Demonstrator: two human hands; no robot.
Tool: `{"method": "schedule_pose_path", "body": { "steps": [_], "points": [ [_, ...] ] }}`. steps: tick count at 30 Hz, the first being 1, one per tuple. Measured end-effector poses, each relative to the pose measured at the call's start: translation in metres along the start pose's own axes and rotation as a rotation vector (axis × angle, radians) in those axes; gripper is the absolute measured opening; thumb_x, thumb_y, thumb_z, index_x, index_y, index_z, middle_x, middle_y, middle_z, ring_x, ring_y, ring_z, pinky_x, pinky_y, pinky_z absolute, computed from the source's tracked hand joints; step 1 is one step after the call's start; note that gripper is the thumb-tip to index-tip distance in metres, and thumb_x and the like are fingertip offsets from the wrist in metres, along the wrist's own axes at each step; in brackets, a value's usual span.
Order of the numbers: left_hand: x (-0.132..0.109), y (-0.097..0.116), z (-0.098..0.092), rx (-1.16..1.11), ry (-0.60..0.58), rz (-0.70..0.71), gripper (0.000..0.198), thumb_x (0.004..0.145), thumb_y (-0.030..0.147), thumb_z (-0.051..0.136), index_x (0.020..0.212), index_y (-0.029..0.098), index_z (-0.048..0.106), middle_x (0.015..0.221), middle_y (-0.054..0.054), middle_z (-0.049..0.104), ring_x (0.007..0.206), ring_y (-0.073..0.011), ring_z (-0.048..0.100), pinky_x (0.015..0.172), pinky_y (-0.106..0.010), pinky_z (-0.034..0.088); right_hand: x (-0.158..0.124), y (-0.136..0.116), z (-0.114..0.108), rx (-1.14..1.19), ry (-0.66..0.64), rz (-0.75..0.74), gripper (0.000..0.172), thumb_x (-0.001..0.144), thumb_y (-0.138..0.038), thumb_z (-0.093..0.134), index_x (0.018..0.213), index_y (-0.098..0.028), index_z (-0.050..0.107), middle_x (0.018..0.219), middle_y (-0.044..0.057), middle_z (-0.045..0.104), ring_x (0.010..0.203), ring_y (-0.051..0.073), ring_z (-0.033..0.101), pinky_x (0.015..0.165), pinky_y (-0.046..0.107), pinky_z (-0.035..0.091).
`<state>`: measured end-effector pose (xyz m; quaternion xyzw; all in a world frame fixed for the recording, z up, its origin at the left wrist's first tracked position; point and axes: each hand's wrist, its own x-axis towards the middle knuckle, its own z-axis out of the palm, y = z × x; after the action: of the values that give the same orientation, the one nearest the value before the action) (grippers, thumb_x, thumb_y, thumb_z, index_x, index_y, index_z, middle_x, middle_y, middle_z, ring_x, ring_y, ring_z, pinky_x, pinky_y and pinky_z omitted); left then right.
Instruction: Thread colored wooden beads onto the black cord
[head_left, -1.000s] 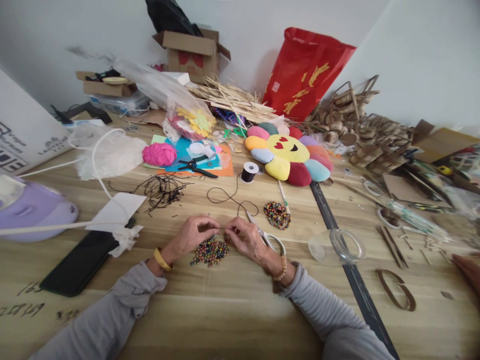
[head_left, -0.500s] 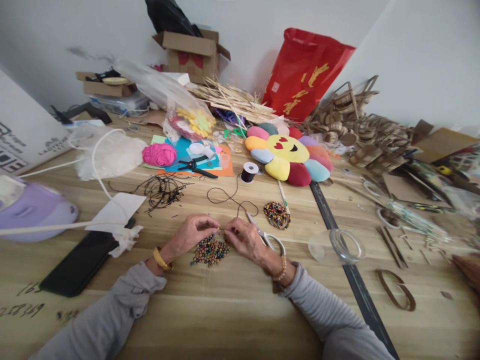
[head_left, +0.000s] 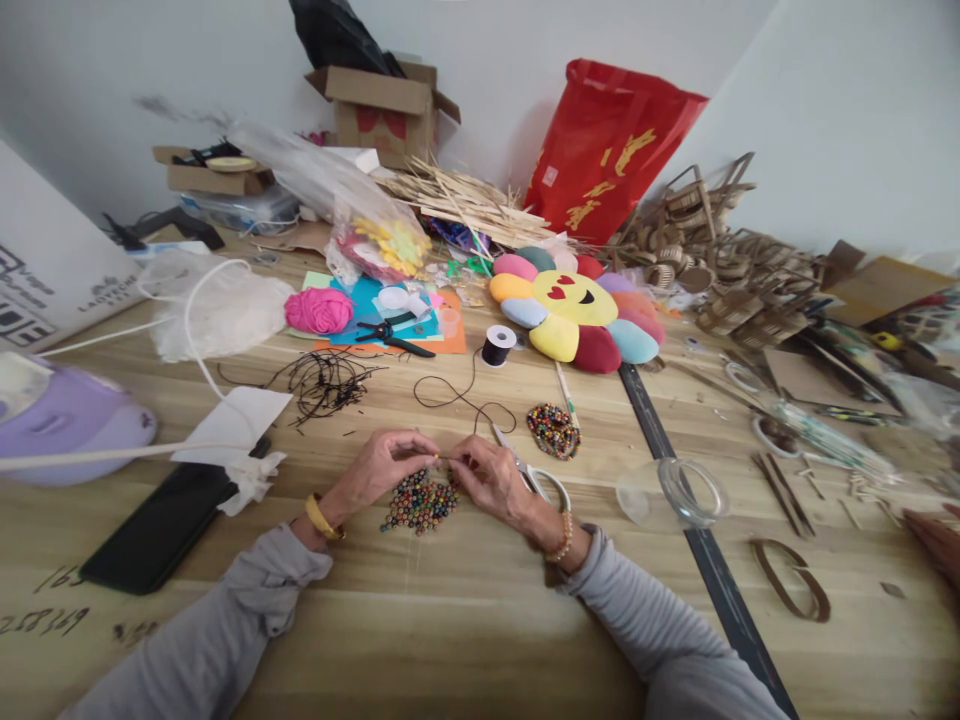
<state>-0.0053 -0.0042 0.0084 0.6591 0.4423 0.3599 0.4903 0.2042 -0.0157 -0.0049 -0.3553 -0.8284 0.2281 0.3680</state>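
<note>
My left hand (head_left: 382,465) pinches a small yellowish bead (head_left: 436,457) between thumb and fingertips. Facing it, my right hand (head_left: 491,480) is closed on the black cord (head_left: 480,408), whose tip seems to meet the bead. That cord loops back towards a white-rimmed spool (head_left: 499,345). Just below the fingers lies a loose pile of colourful beads (head_left: 421,503). Scissors (head_left: 551,485) with white handles lie partly hidden behind my right hand. Farther off to the right is a coiled string of beads (head_left: 554,431).
A tangle of black cord (head_left: 330,385), pliers (head_left: 394,337) and pink yarn (head_left: 319,311) lie at back left. A flower cushion (head_left: 577,305) sits behind the spool. A clear plastic jar (head_left: 671,493) lies right; a dark phone (head_left: 157,525) left. Another person's hand (head_left: 934,540) shows at the right edge.
Almost nothing differs. Both hands keep their place above the beads, with the fingertips only very slightly shifted.
</note>
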Motion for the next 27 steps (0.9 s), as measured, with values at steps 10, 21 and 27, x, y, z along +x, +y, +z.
{"method": "schedule_pose_path", "body": {
  "steps": [10, 21, 27],
  "points": [
    [0.0004, -0.0013, 0.0004, -0.021, -0.010, -0.005, 0.015, 0.075, 0.028, 0.070, 0.079, 0.014, 0.074, 0.076, -0.005, 0.075, 0.073, -0.0183, 0.067, 0.070, -0.028, 0.053, 0.0006, -0.0012, -0.0008, -0.001, -0.006, -0.012, 0.015, 0.098, -0.026, 0.048, 0.086, -0.021, 0.056, 0.073, 0.001, 0.061, 0.064, 0.014, 0.058, 0.058, 0.025, 0.046],
    [-0.0003, -0.0035, 0.0012, -0.005, -0.024, 0.012, 0.016, 0.077, 0.029, 0.069, 0.080, 0.014, 0.074, 0.077, -0.006, 0.075, 0.073, -0.0181, 0.067, 0.069, -0.027, 0.052, 0.0004, -0.0016, -0.0009, -0.015, -0.028, 0.003, 0.014, 0.098, -0.026, 0.048, 0.087, -0.020, 0.056, 0.074, 0.002, 0.062, 0.063, 0.014, 0.058, 0.058, 0.025, 0.047],
    [-0.0006, -0.0057, 0.0012, 0.014, -0.016, 0.034, 0.014, 0.077, 0.028, 0.069, 0.079, 0.014, 0.073, 0.076, -0.005, 0.074, 0.072, -0.0173, 0.066, 0.069, -0.026, 0.052, 0.0008, -0.0023, -0.0017, -0.011, -0.043, 0.014, 0.016, 0.098, -0.026, 0.048, 0.086, -0.021, 0.057, 0.074, 0.001, 0.062, 0.063, 0.013, 0.057, 0.058, 0.024, 0.046]
  ]
}}
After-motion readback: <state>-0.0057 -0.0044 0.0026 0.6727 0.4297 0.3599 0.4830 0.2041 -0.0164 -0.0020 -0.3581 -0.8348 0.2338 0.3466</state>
